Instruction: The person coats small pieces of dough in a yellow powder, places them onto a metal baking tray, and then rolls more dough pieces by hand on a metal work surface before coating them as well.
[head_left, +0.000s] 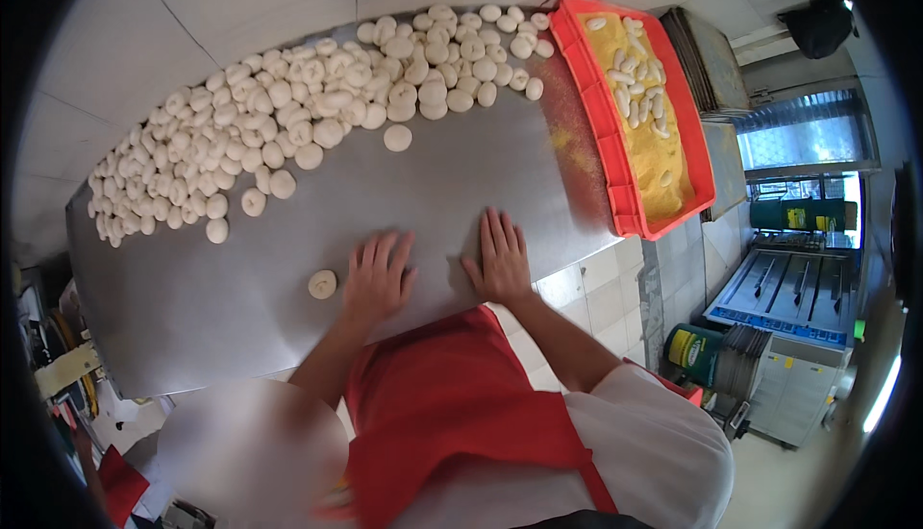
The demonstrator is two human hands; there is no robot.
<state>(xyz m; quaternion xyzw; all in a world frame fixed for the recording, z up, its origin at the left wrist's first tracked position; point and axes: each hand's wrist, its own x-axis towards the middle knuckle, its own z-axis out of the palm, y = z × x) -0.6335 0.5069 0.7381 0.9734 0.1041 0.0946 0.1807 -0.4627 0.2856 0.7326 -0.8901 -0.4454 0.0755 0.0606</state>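
My left hand (378, 276) lies palm down on the metal worktable (423, 183), its fingers stretched out and slightly spread. Just left of it sits a single round dough piece (323, 284) with a swirl on top. To the right, my right hand (502, 262) rests flat near the table's front edge, thumb held apart from the fingers. No held thing shows in either hand; what may lie under the palms is hidden. A large heap of round, pale dough balls (288, 106) covers the back of the table, with one dough ball (397, 138) slightly in front of it.
At the table's right end stands a red plastic crate (615, 159) holding yellow crumbs (663, 169) and several elongated white dough pieces (635, 73). Beyond it are stacked trays (707, 63). Farther right stand a green bucket (694, 353) and a metal appliance (788, 289). A tiled wall (260, 0) backs the table.
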